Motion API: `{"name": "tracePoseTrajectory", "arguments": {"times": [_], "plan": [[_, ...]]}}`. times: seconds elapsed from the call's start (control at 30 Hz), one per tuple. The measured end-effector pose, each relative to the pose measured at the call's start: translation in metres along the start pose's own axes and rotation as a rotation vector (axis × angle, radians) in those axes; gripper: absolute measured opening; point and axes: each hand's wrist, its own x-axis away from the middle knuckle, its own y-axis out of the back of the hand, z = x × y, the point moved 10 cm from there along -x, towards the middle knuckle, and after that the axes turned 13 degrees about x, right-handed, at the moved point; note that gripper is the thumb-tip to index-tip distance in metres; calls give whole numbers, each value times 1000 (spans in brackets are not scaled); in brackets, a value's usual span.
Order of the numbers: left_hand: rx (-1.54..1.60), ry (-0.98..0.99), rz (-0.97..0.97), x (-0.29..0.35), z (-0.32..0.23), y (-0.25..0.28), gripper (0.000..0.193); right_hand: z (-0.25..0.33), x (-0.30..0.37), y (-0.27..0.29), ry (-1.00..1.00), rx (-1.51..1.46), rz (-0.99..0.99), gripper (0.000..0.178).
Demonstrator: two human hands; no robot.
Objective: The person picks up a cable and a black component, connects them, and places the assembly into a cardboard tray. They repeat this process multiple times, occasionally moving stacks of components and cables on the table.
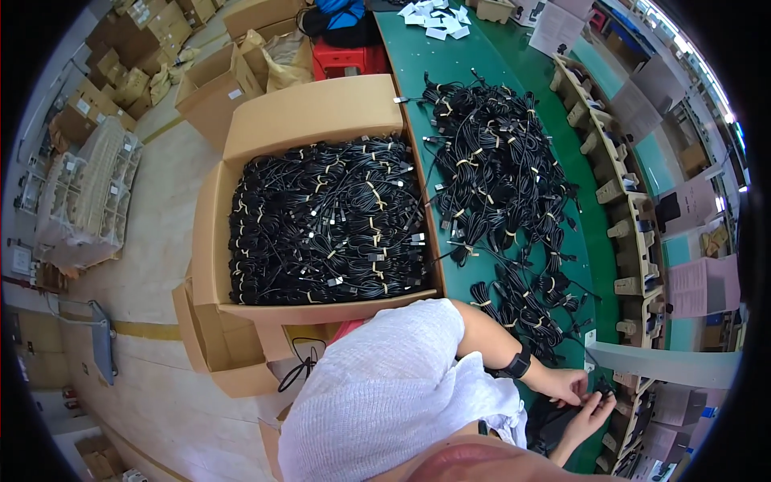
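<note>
My left hand (569, 386), with a black watch on its wrist, reaches in over the green table (474, 281) at the lower right. Its fingers are pinched together close to my right hand (589, 419). Between and beyond the fingertips shows a small black cable (604, 390), which both hands appear to grip; its details are too small to read. A heap of black USB cables (490, 153), bundled with pale ties, covers the table ahead of my hands. Nearer to my left wrist lies a looser group of these cables (526, 309).
A large open carton (313, 88) packed with tied cable bundles stands against the table's left edge. Beyond are a red stool (341, 60), white slips (438, 20) and another open box (217, 88). Moulded trays (602, 153) line the right, near a grey bar (666, 365).
</note>
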Motion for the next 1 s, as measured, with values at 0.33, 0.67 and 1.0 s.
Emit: {"name": "tracePoseTrajectory", "arguments": {"times": [0.33, 0.67, 1.0], "plan": [[-899, -872, -59, 40, -125, -26, 41, -17, 2, -14, -9, -147, 204, 25], [-134, -199, 22, -25, -39, 7, 26, -26, -15, 2, -244, -663, 2, 37], [175, 412, 484, 6, 4, -48, 33, 109, 14, 6, 558, 488, -57, 48]]}}
